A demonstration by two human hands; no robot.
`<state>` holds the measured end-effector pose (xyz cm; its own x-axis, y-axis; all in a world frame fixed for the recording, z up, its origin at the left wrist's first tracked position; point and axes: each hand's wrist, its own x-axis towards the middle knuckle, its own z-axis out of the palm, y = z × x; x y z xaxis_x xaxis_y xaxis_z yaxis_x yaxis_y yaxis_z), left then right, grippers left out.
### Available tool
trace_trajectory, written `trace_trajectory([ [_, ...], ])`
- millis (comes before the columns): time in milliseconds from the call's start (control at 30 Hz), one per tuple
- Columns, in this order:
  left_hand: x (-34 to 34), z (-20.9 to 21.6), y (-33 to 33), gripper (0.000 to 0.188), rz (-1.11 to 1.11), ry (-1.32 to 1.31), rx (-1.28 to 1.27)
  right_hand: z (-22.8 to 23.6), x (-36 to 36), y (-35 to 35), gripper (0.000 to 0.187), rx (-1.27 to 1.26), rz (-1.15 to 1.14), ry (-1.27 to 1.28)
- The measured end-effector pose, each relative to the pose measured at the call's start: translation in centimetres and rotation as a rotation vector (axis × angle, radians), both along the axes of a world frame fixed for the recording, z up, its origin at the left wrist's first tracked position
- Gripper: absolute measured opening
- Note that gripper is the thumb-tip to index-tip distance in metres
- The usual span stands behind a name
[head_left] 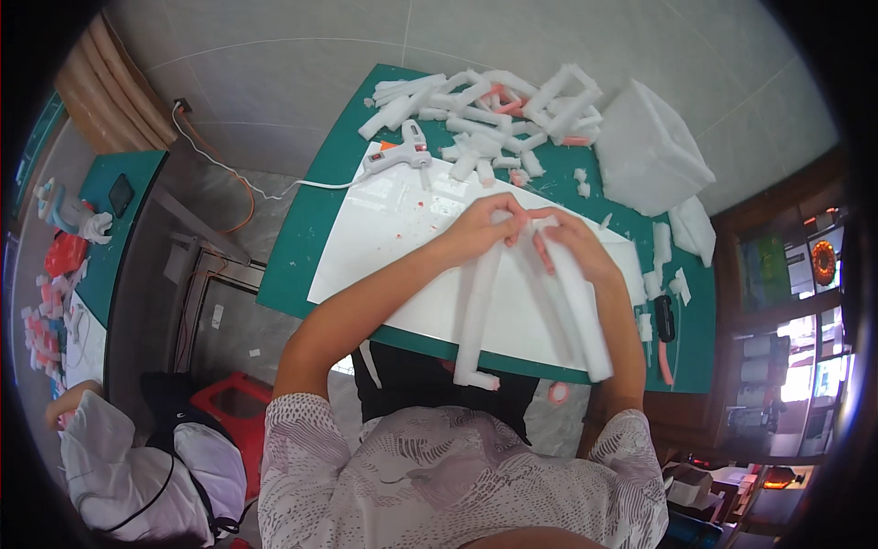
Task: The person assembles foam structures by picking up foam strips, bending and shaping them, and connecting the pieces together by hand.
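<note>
My left hand (483,231) is closed around the upper end of a long white foam strip (477,316), which slants toward me and has a short crosspiece at its near end. Closed on a second white foam strip (583,320) is my right hand (578,242), with that strip running toward the near edge of the table. The fingertips of both hands meet at the top, where the finer contact is hidden. A small pink piece (544,252) shows just under the right fingers. Beneath lies a glossy white board (366,265).
A white glue gun (402,157) with its cord rests at the board's far left. Several foam pieces (485,119) are heaped at the back, beside a large white foam box (649,146). A black-handled tool (664,318) lies at right on the green table (311,229). Another person (155,457) sits at left.
</note>
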<state>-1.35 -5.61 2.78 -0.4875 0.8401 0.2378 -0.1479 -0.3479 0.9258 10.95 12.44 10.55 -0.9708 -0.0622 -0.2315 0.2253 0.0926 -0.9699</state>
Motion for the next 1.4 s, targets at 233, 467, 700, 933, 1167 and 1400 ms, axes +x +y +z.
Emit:
trace_trajectory([
  [233,-3.6,1.5,-1.9,0.016,0.102,-0.258,0.063,-2.0,-0.3,3.2,0.059,0.190,-0.283,0.158],
  [467,-0.8,1.1,-0.7,0.021,0.032,-0.025,-0.134,-0.4,-0.7,-4.1,0.056,0.667,-0.155,0.550],
  [700,0.4,1.1,-0.1,0.028,-0.095,-0.059,-0.183,-2.3,-0.3,-2.2,0.028,0.838,-0.144,0.601],
  [933,-0.3,1.2,-0.9,0.030,-0.269,0.026,-0.211,-2.2,0.7,-1.7,0.023,0.705,-0.118,0.555],
  [1167,-0.4,1.5,-1.0,0.024,-0.417,0.010,-0.210,-5.0,0.6,0.5,0.022,0.188,-0.091,0.277],
  [1400,-1.7,1.6,-1.0,0.028,-0.268,-0.084,-0.185,-7.8,0.4,5.6,0.030,-0.629,-0.304,0.291],
])
